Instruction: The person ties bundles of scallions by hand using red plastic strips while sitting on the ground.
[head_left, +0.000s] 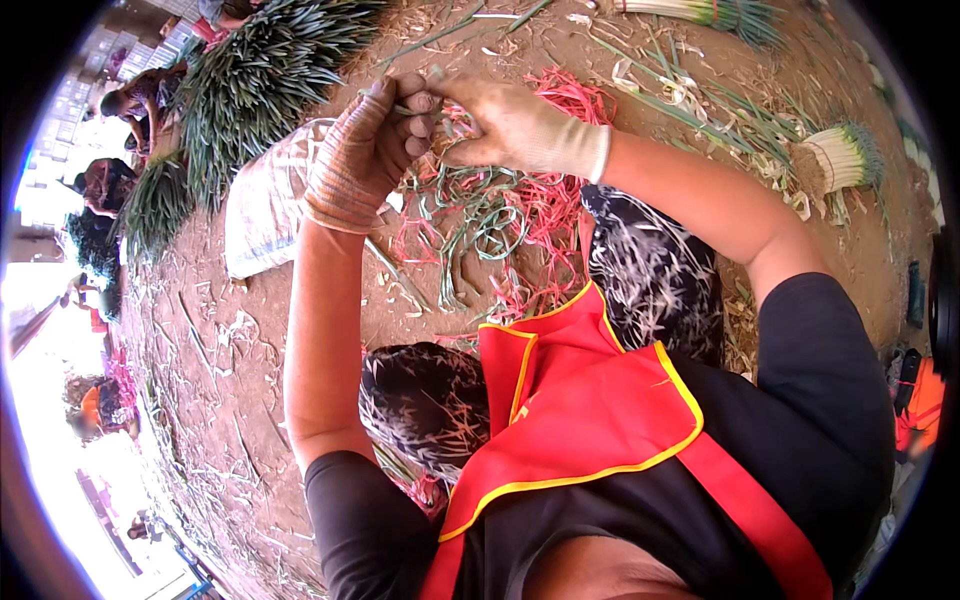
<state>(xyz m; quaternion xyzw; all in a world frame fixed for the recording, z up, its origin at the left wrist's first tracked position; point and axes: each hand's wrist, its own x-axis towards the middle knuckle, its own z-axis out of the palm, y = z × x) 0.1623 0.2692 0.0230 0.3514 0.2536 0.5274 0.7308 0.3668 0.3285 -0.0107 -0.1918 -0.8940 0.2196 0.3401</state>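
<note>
In a soiled striped work glove, my left hand (371, 146) has its fingers curled around a thin pale-green strip (403, 111); twine or leaf, I cannot tell which. My right hand (517, 127), in a dirty white knit glove, meets it at the fingertips. Blur hides whether those right fingers pinch the strip too. Beneath both hands lies a loose tangle of red plastic twine (551, 217) and green twine (487, 225) on the dirt floor. A white woven sack (262, 199) lies just left of my left hand.
Green onions are heaped (255, 90) at upper left. One tied bundle (836, 159) stands at right; another (675, 7) lies at the top. Leaf scraps (240, 330) litter the ground. My apron (577, 420) and knees are close below. Several people work at far left.
</note>
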